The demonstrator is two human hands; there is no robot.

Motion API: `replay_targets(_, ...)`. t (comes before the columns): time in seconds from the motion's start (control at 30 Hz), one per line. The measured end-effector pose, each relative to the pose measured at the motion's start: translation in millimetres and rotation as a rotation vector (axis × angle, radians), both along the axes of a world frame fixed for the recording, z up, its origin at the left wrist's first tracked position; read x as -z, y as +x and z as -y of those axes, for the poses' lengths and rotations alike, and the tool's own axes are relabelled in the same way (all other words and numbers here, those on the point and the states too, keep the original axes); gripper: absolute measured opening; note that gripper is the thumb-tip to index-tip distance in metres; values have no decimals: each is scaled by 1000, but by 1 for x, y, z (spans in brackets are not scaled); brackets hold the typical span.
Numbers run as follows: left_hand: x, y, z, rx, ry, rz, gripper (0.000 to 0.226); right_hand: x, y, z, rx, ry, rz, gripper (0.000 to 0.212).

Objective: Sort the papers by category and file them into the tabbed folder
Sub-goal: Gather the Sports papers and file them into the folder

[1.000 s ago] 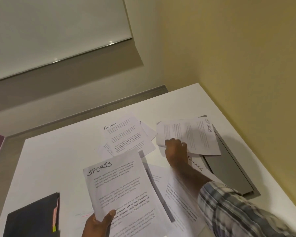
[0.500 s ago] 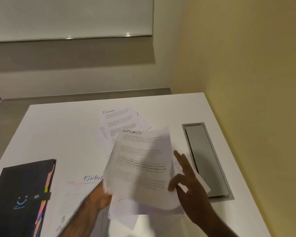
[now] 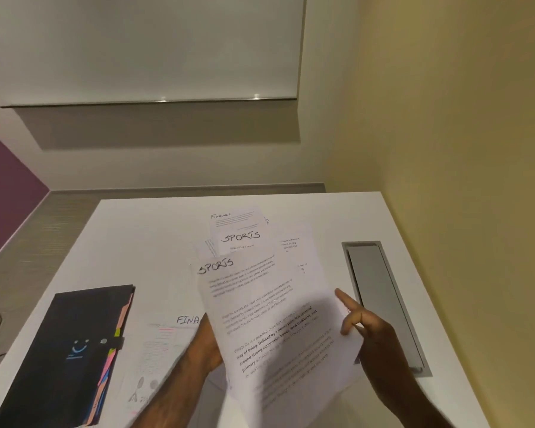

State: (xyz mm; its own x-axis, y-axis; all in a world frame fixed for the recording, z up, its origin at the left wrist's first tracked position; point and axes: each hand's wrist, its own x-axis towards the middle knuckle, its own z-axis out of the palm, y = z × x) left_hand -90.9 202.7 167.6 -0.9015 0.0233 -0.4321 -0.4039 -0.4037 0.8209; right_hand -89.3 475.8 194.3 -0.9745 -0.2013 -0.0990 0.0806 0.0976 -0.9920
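- Fingers [image 3: 344, 301] of the right hand [image 3: 372, 333]: the index is straight and laid along the right edge of the SPORTS sheets [image 3: 269, 307]. A neighbouring finger is bent against the same edge. Whether the edge is pinched cannot be told.
- Fingers of the left hand [image 3: 209, 344]: hidden behind the SPORTS sheets, which this hand holds up from behind, so their spread cannot be told.
- SPORTS sheets: two fanned printed pages, each headed SPORTS by hand. They are raised off the table [image 3: 142, 242] and tilted, to the right of the tabbed folder [image 3: 74, 350].
- Tabbed folder: black, flat on the table and closed, with its strap fastened across the right edge. Coloured tabs [image 3: 109, 364] protrude along that edge; the rest of its contents is hidden.
- FINANCE sheet [image 3: 164, 344]: flat on the table just right of the folder, partly under the left forearm.
- FINANCE pile [image 3: 235, 218]: loose pages beyond the folder and to its right, partly covered in view by the SPORTS sheets.
- Recessed hatch [image 3: 380, 304]: a grey lid set in the table top, well to the right of the folder. It is closed and its interior is hidden.
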Motion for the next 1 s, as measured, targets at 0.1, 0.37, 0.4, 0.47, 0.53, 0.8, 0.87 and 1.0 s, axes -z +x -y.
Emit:
replay_targets(0.1,-12,2,-6,5,-76,-54,27,7,4,7,155,37,87,14)
replay_targets(0.37,-5,12,-4,-18,4,42,47,14,11,8,285,36,39,16)
replay_targets(0.4,-4,12,-3,-32,27,63,57,15,11,7,273,29,39,17)
replay_targets(0.47,-2,12,-1,-58,78,87,72,17,11,4,270,38,23,16)
replay_targets(0.53,-1,13,-1,-49,50,58,64,18,11,3,277,59,-26,15)
replay_targets(0.8,-7,11,4,19,-99,-90,42,-7,-8,-12,125,-289,323,36)
replay_targets(0.87,-5,11,4,54,-154,-101,48,-12,-21,-12,-35,-226,381,35)
replay_targets(1.0,-7,9,-5,64,-286,-166,34,-14,-36,14,-107,41,244,33)
